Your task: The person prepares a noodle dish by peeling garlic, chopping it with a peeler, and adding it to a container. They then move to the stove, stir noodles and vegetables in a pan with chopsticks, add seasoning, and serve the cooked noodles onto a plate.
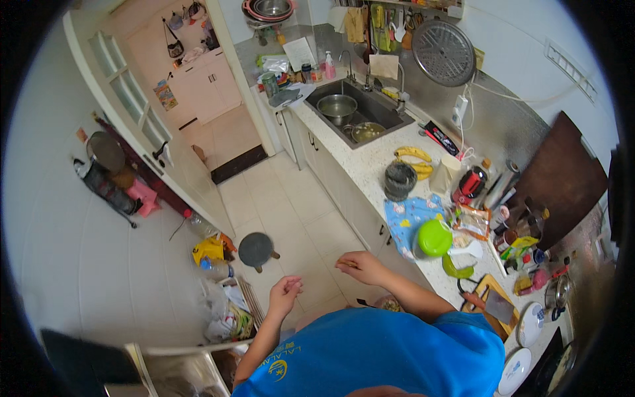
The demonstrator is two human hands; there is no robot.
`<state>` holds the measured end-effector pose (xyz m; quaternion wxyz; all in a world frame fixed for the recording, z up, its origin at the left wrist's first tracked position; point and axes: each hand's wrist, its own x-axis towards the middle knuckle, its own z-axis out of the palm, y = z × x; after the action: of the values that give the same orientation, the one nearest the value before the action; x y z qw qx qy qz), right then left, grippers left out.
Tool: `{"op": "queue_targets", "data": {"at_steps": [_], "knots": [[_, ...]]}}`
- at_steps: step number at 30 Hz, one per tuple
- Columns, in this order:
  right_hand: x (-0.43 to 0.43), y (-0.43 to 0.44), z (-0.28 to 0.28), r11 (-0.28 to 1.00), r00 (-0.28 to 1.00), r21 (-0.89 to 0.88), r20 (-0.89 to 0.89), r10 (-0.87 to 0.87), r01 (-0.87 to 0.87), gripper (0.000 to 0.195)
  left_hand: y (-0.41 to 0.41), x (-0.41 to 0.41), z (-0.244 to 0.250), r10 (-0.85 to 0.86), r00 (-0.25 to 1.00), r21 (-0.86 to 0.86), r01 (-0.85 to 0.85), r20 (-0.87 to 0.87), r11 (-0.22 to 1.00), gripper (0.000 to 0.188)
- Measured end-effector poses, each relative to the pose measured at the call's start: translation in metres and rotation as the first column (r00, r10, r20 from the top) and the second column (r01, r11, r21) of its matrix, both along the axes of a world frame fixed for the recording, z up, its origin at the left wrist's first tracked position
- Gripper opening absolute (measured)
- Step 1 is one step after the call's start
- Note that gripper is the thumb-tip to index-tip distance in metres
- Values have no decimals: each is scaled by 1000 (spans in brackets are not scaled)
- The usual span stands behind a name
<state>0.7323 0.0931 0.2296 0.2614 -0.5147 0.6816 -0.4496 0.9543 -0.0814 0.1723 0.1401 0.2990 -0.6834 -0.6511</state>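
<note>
My right hand (pixel 364 268) is held over the floor beside the counter, its fingers closed on a small brownish thing, too small to name. To its left my left hand (pixel 286 293) hangs in the air with curled fingers; whether anything lies in them I cannot tell. The hands are apart. A round dark stool (pixel 256 249) stands on the tiles beyond my left hand. On the counter to the right lie a blue patterned cloth (pixel 408 216), a green-lidded container (pixel 435 238), a stone mortar (pixel 400 179) and bananas (pixel 421 169).
A dark sink (pixel 357 142) holds metal bowls. A cleaver (pixel 498 306) lies on a wooden board (pixel 488 284), near two plates (pixel 531 325). Bottles crowd the counter's back. An opened door (pixel 149 124) is at left; bags and bottles stand along the wall. The counter edge runs beside my right arm.
</note>
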Motion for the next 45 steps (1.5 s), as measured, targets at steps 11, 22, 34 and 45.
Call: {"op": "queue_targets", "data": {"at_steps": [11,22,34,45], "knots": [[-178,-184,40,907,889,-195,356,-288,372,27,-284,-262,11,-257,966,-139,251,-24,958,18],[-300,-227,38,481,472,-138,543,-695,866,27,-359,-684,129,-778,589,-542,589,-221,600,19],[-422,-282,48,165,225,-162,494,-840,973,20,-343,-1049,439,-589,618,-833,-215,-520,510,45],[-353,-365,1,-735,-568,-31,612,-550,677,24,-292,-1140,526,-353,758,-775,-303,-548,554,58]]}}
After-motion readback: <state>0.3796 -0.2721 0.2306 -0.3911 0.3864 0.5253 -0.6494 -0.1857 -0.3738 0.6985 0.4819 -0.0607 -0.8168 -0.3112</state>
